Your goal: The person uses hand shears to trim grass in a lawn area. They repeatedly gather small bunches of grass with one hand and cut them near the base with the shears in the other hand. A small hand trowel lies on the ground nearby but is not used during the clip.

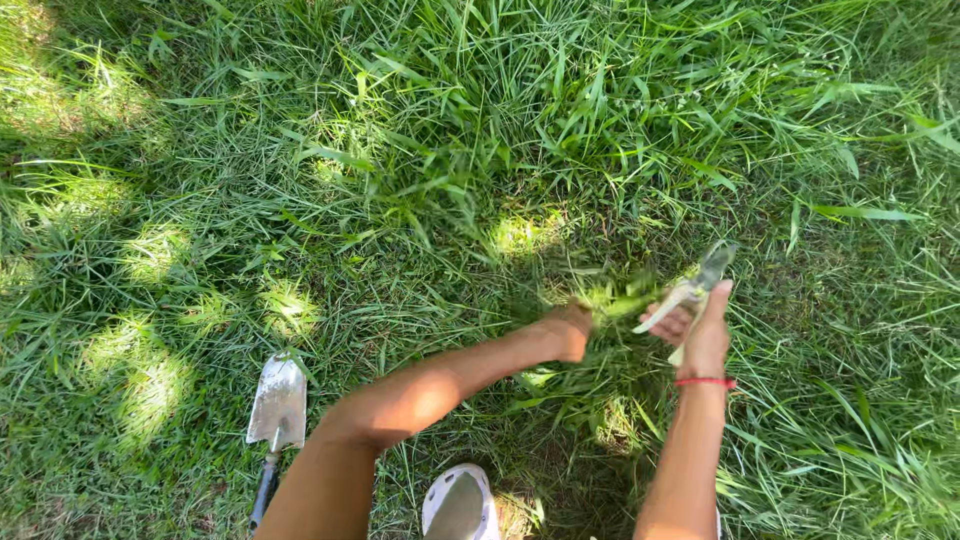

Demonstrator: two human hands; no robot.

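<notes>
My right hand [703, 335] grips a pair of pale-handled garden shears [692, 290], blades pointing up and away over the grass. A red band circles that wrist. My left hand [570, 328] is closed on a tuft of grass blades [622, 298], which is blurred, just left of the shears. Both hands are low over the lawn, a short gap between them.
A small metal hand trowel [277, 405] with a dark handle lies on the grass at the lower left. A white shoe [458, 503] shows at the bottom edge. Tall thick grass [500, 120] fills the far side; sunlit patches dot the left.
</notes>
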